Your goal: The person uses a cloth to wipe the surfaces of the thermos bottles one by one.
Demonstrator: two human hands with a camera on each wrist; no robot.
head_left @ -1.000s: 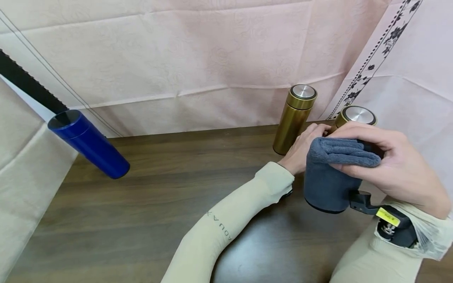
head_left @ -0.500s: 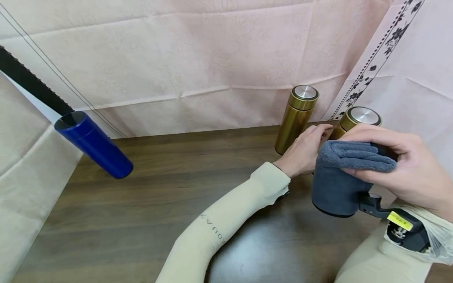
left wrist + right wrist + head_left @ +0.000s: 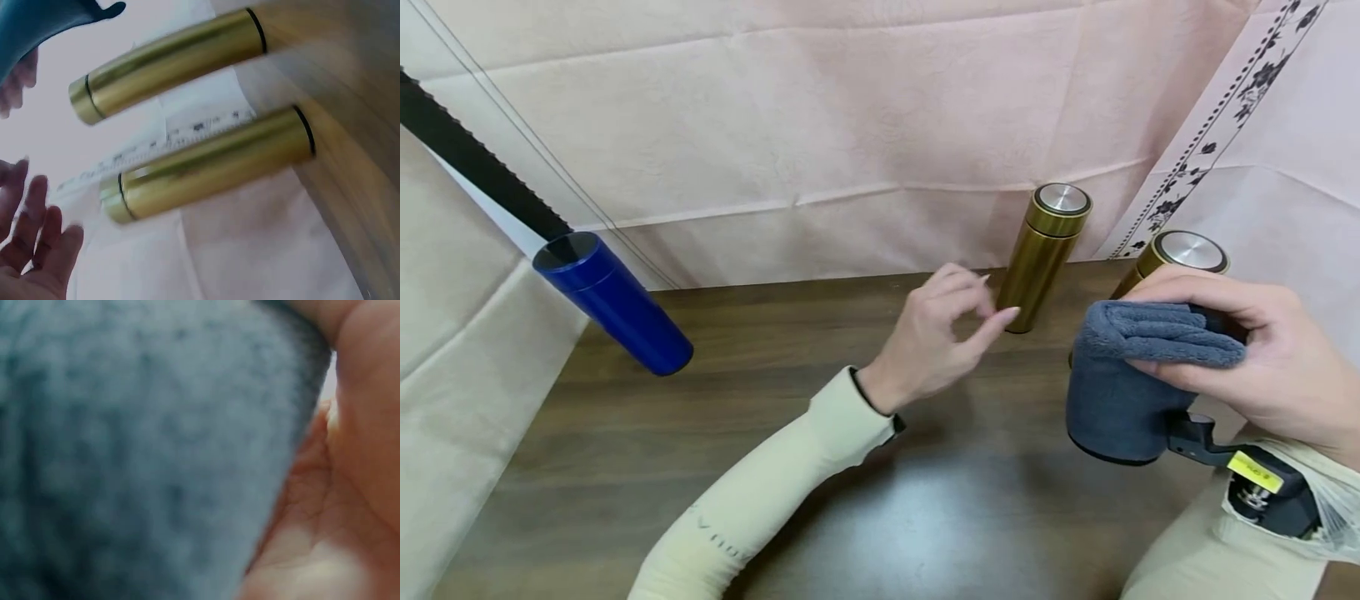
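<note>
A folded blue-grey towel [image 3: 1131, 392] hangs from my right hand [image 3: 1277, 354], which grips its folded top between fingers and thumb. It fills much of the right wrist view. My left hand [image 3: 928, 342] is over the table with loosely bent fingers and holds nothing. Its thumb tip overlaps the base of a gold flask [image 3: 1037, 271] in the head view, while the left wrist view shows a gap between fingers and flask. A second gold flask [image 3: 1187, 252] stands to the right, its lower part hidden behind the towel and right hand. Both flasks [image 3: 212, 165] appear blurred in the left wrist view.
A blue flask [image 3: 617, 304] stands at the left end of the wooden table [image 3: 820, 333]. Pale cloth [image 3: 820, 125] hangs along the back and sides, with a floral border [image 3: 1232, 125] at the right. A black strip [image 3: 475, 158] runs up the left corner.
My left hand has drawn back to the left, away from the right-hand gold flask. My right hand keeps its grip on the towel and has shifted slightly right in the view.
</note>
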